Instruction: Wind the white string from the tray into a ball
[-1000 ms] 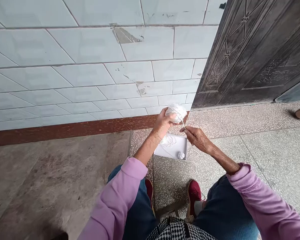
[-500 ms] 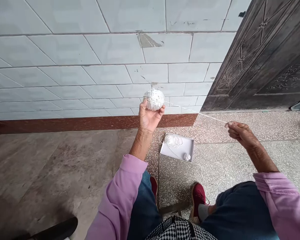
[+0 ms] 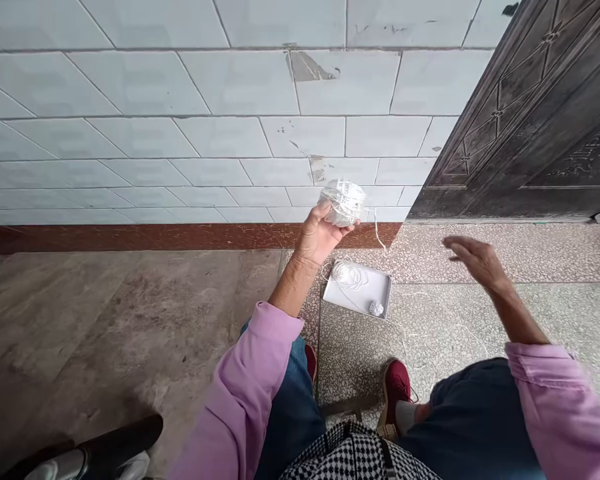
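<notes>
A ball of white string [image 3: 343,203] is held up in front of the tiled wall. My left hand [image 3: 321,235] grips it from below, thumb on its left side and fingertips at its lower right. A loose length of string [image 3: 378,230] hangs from the ball's right side. Well to the right, my right hand [image 3: 475,259] is in the air over the floor. Its fingers stretch towards the ball with the thumb slightly apart, and I see nothing in them.
Below the hands, a shallow white box [image 3: 347,301] on the speckled floor holds a looped white skein [image 3: 347,275] and a small white ball [image 3: 376,308]. Thin string trails across the floor on the right. A dark carved door [image 3: 535,147] stands at the right; a black object [image 3: 115,443] lies lower left.
My right hand has let go of the string, which was stretched taut and now hangs slack. My left hand has moved right with the ball, which has turned.
</notes>
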The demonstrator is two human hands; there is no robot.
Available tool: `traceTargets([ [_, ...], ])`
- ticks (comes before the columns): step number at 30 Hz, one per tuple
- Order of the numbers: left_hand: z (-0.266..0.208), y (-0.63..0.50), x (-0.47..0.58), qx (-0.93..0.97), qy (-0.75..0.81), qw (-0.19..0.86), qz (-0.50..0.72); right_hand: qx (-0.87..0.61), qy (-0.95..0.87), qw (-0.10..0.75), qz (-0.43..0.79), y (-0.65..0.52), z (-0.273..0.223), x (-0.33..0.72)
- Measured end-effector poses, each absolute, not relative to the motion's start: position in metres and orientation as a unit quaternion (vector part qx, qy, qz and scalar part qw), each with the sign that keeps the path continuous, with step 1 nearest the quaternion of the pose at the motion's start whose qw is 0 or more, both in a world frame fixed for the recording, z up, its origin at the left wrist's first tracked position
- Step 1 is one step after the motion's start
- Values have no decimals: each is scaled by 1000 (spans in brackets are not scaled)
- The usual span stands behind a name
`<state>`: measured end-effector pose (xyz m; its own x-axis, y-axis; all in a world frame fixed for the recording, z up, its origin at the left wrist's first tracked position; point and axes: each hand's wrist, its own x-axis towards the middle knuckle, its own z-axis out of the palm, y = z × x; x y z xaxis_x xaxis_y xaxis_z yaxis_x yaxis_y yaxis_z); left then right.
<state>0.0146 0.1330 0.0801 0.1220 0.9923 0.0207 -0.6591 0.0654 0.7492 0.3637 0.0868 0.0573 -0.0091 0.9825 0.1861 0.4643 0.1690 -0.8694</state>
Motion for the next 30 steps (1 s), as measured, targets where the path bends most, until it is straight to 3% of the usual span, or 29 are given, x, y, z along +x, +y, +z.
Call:
traceTargets([
  [7, 76, 131, 39, 341, 269, 693, 576, -445, -557, 522, 468, 112, 62, 247],
  [13, 76, 131, 36, 412, 256, 679, 551, -481, -567, 519, 422, 114, 54, 234],
  [17, 79, 127, 25, 562, 228, 632, 484, -526, -580, 493, 379, 109, 62, 248],
  [20, 74, 113, 25, 753, 223, 479, 392, -541, -595, 469, 365, 105, 66, 256],
  [25, 47, 90, 29, 947, 267, 87, 157, -551, -670, 398, 298, 105, 61, 272],
  [27, 38, 92, 26, 958, 271, -5, 94, -543, -658, 371, 367, 106, 58, 279],
  [30, 31, 101, 20, 953, 282, -75, 82, -518, -564, 312, 563, 106, 54, 287],
])
